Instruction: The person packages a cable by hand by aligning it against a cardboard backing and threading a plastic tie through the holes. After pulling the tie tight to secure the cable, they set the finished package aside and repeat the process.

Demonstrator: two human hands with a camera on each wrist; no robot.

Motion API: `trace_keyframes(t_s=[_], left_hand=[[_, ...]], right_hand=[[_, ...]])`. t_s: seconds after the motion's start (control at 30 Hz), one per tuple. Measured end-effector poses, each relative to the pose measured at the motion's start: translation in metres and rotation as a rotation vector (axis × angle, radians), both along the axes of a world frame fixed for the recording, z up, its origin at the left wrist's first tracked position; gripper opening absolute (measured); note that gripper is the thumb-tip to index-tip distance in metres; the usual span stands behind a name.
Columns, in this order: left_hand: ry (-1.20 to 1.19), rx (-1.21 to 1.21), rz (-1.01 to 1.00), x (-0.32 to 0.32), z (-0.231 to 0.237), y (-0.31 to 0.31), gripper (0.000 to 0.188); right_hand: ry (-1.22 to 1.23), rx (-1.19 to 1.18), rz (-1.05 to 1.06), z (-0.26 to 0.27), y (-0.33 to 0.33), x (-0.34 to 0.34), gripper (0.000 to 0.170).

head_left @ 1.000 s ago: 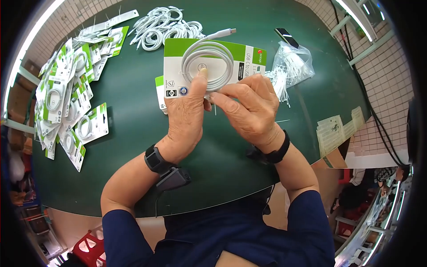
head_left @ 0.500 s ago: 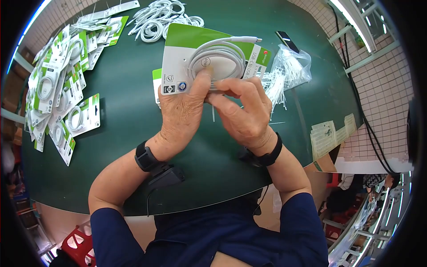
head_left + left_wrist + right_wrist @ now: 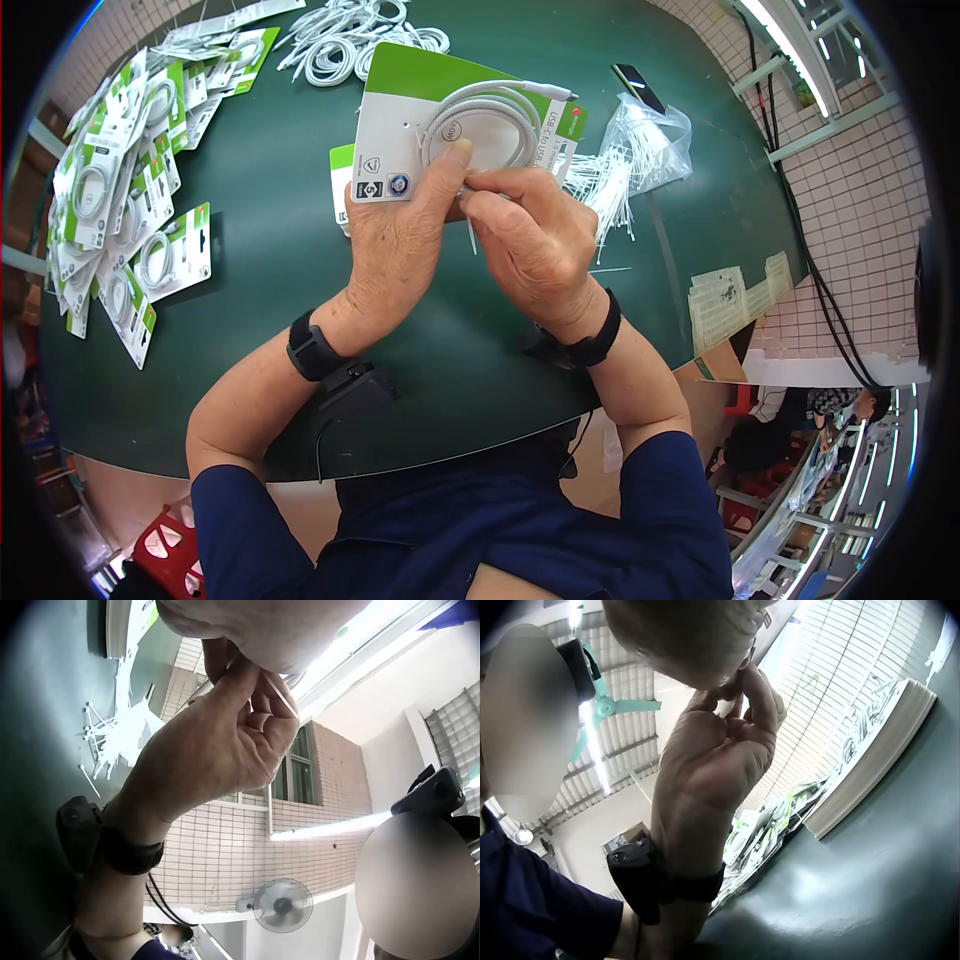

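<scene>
Carded cable (image 3: 482, 106), a pale coil lying on a green-and-white card, is up between the two sets of fingers as I watch through the head view, tilted, its card spreading above them. Beneath everything runs the dark green tabletop (image 3: 240, 400), reaching out on all sides of the fingers. Well to their left I have a heaped pile of carded cables (image 3: 92, 190), with one card lying at the near-right edge of the heap. Beyond the fingers and a little left sits a tangle of loose coils (image 3: 355, 40). I make out a thick card stack (image 3: 877, 769) lower than the fingers; in the head view a corner of green and white shows just left of the held card.

On my left hand (image 3: 398, 235), the thumb presses the front of the card by the coil while the other fingers go behind it, gripping the card between them. On my right hand (image 3: 540, 232), thumb and forefinger are pinched together at the coil's lower edge, just beside the left thumb.

Right of the fingers lie a clear bag (image 3: 665, 150) and a spray of white ties (image 3: 610, 190); farther right and nearer me, worn paper (image 3: 717, 305). A dark phone (image 3: 638, 88) rests beyond the bag. Smallest is the thin tie (image 3: 473, 238) in the right fingers' pinch, its tail hanging below them.
</scene>
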State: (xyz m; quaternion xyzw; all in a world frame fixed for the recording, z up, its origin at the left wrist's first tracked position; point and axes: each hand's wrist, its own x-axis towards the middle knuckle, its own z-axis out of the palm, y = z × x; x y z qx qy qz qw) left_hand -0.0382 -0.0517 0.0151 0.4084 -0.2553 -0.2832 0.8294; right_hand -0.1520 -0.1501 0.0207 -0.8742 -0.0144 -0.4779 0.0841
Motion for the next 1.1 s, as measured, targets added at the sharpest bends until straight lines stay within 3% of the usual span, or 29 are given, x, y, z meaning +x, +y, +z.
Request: trace_keyframes(t_s=[0.33, 0.6, 0.7, 0.87, 0.97, 1.1], left_hand=[[-0.073, 0.076, -0.096, 0.012, -0.005, -0.001, 0.03], [-0.138, 0.063, -0.056, 0.012, 0.009, 0.0, 0.029], [-0.169, 0.068, -0.118, 0.015, 0.005, 0.001, 0.041], [-0.184, 0.074, -0.098, 0.012, 0.005, 0.0, 0.042], [-0.205, 0.031, -0.005, 0.01, 0.005, -0.003, 0.03], [-0.202, 0.068, -0.012, 0.01, 0.007, -0.001, 0.03]], right_hand=[[-0.067, 0.02, 0.031, -0.01, -0.007, 0.004, 0.026], [-0.058, 0.005, 0.044, -0.002, 0.005, -0.003, 0.025], [-0.099, 0.006, 0.077, -0.009, 0.002, 0.002, 0.026], [-0.112, 0.011, 0.098, -0.011, 0.004, 0.001, 0.027], [-0.114, 0.016, 0.1, -0.01, 0.006, 0.0, 0.026], [-0.097, 0.037, 0.119, -0.008, 0.012, -0.002, 0.024]])
